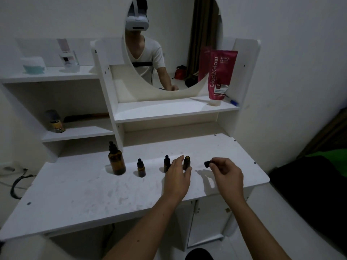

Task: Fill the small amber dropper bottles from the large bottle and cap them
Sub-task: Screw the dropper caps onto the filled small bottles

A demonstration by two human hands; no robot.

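Note:
On the white desk (pixel 93 194) a large amber bottle (pixel 117 162) with a black dropper cap stands at the left. Right of it stands a small capped amber bottle (pixel 141 168). A second small capped bottle (pixel 166 163) is partly hidden behind my left hand (pixel 177 177). My left hand's fingers are straight and lie against an uncapped small amber bottle (pixel 186 162). To its right, my right hand (pixel 226 175) pinches a black dropper cap (pixel 207 163) above the desk.
A white shelf unit with an oval mirror (pixel 174 44) rises behind the desk. A red tube (pixel 220 76) and a blue pen (pixel 232 101) sit on its middle shelf. A spray can (pixel 55 121) stands on the left shelf. Dark and green fabric (pixel 319 175) lies to the right.

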